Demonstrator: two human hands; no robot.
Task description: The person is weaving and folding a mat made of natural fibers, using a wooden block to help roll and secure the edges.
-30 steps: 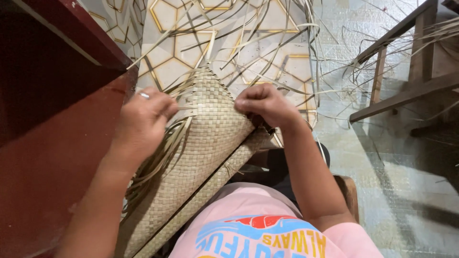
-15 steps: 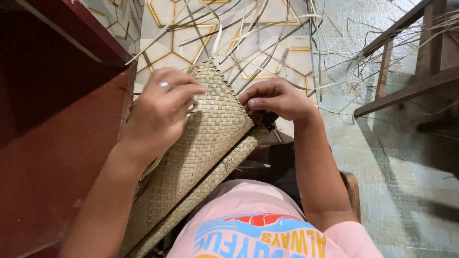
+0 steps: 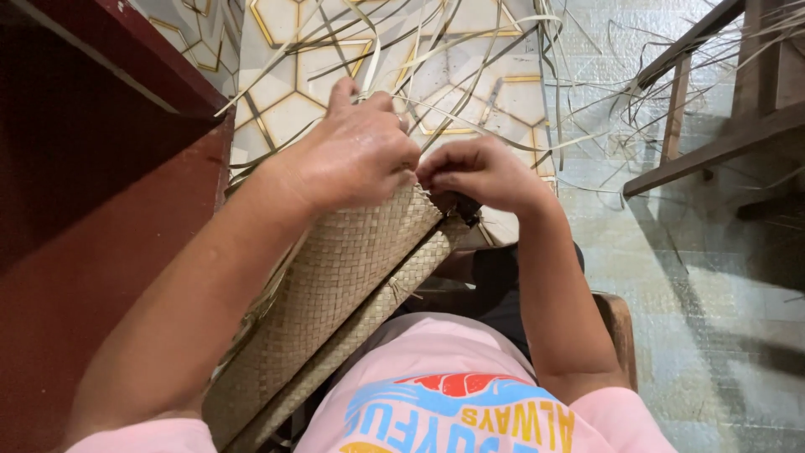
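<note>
Working at the upper edge of the tan plaited straw mat (image 3: 352,277) propped on the lap: left hand (image 3: 356,151), now shifted rightward, curling over loose pale strips (image 3: 436,67); right hand (image 3: 486,172) pinching one strand, meeting it, tightening the weave.

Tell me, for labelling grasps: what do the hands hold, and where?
Both the left hand and right hand grip the woven mat at its unfinished top edge.

Woven mat (image 3: 335,285) across the lap, both hands at its far edge, loose strips (image 3: 470,59) beyond, bench (image 3: 721,126) right, cabinet (image 3: 92,210) left
</note>
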